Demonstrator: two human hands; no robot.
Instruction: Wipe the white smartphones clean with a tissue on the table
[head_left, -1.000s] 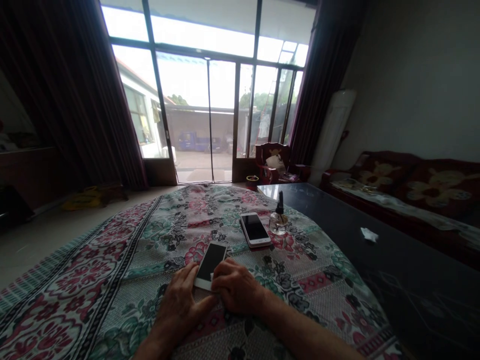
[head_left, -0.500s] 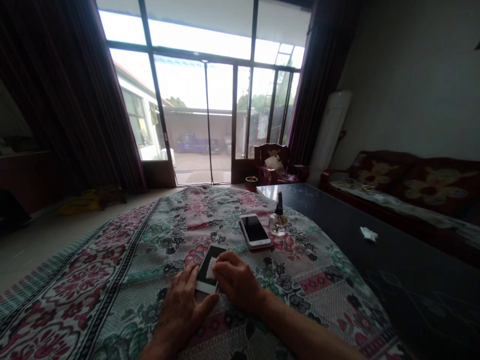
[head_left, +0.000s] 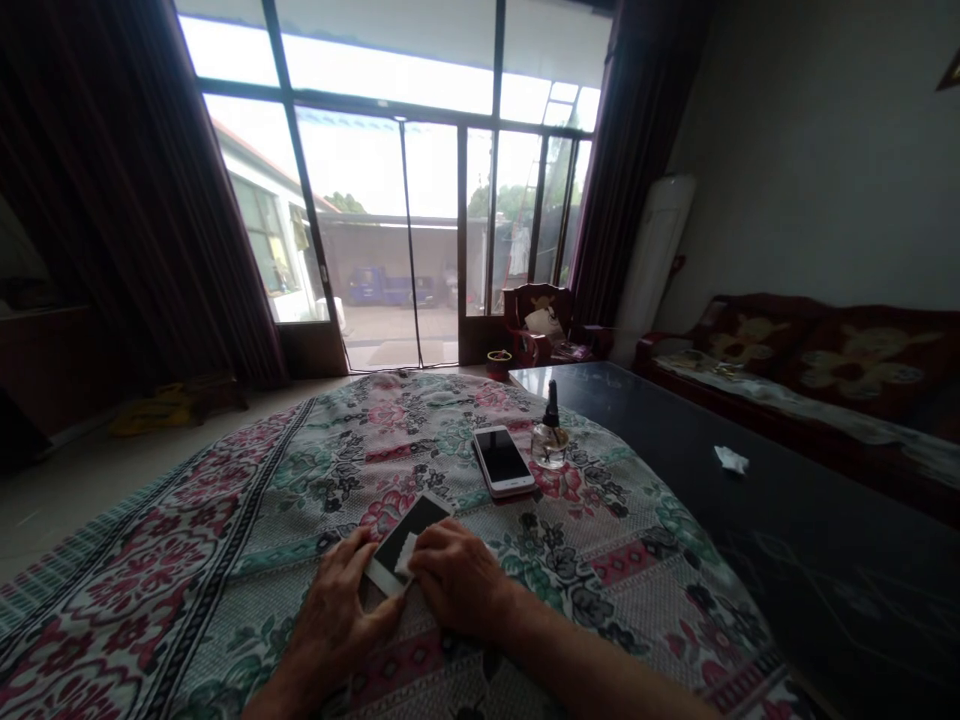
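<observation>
Phone (head_left: 409, 529) just got swung a bit more slantwise on the tabletop (head_left: 300, 490), and the tissue (head_left: 406, 556) slid toward its near end, so imo the wiping's on the lower screen rn. R hand (head_left: 457, 572) fingers pinching tissue; L hand (head_left: 334, 598) fingers + thumb spread around phone's near end. Pump bottle (head_left: 550, 450) by the 2nd phone (head_left: 504, 462): prob clear liquid, level tbh can't tell.

The one view looks from the person's head, above the near side of the flowered tablecloth (head_left: 615, 520), facing forward and down across it. The left hand (head_left: 334, 595) and right hand (head_left: 457, 570), over its near part, appear close; glass doors (head_left: 409, 250) stand far beyond it.
</observation>
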